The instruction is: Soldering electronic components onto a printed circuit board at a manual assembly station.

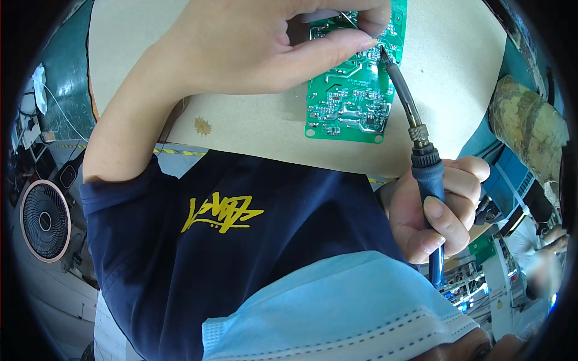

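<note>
A green circuit board (352,90) lies on a tan sheet, its side with solder joints and small parts facing up. My left hand (241,57) reaches over the upper part of the board, thumb and fingers pinched on a thin solder wire (347,19); the hand hides part of the board. Wrapped in the fingers of my right hand (448,207) is a soldering iron (428,174) with a dark blue handle. Its slanting tip touches or hovers just over the board close to my left thumb; I cannot tell which.
The tan sheet (241,123) covers the worktop and has a brown scorch-like spot (203,126). A round fan (45,221) stands at the left. At the right are a stained rolled cover (530,129) and a blue bin (509,183). Another person (542,274) is far right.
</note>
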